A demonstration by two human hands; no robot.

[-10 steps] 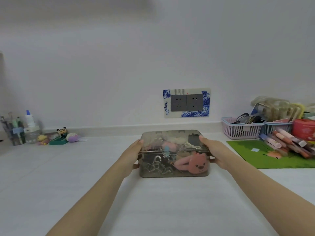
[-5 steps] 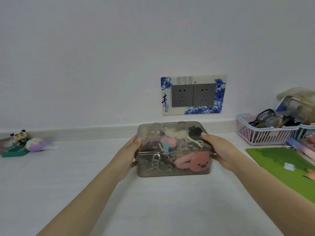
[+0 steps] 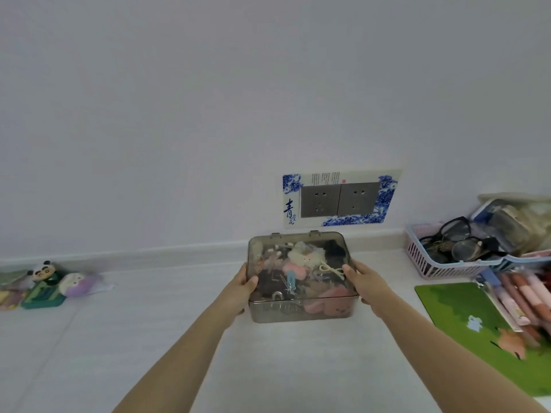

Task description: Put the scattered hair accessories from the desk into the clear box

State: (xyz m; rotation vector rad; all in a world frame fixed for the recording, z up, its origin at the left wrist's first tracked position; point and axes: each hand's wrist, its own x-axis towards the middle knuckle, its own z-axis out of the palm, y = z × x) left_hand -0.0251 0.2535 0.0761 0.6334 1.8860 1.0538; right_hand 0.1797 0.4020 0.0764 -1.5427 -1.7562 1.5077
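Note:
The clear smoky box [image 3: 256, 254] stands on the white desk near the back wall, lid closed. Through its lid and front wall I see several hair accessories [image 3: 293, 268]: a cream fluffy clip, a pink one, metal clips and a pink bear-shaped clip low at the front right. My left hand [image 3: 240, 286] grips the box's left side with the thumb on the lid edge. My right hand [image 3: 365, 280] grips the right side the same way. No loose hair accessories show on the desk around the box.
A pink basket [image 3: 429, 263] with glasses stands at the right, and a green mat [image 3: 477, 332] with pens beside it lies in front of it. Small figurines [image 3: 47, 281] sit at the far left. A double wall socket [image 3: 340, 199] is right behind the box.
The box has moved away from me toward the wall, both hands still on its sides. My view has shifted closer and tilted, so the left jars are out of sight.

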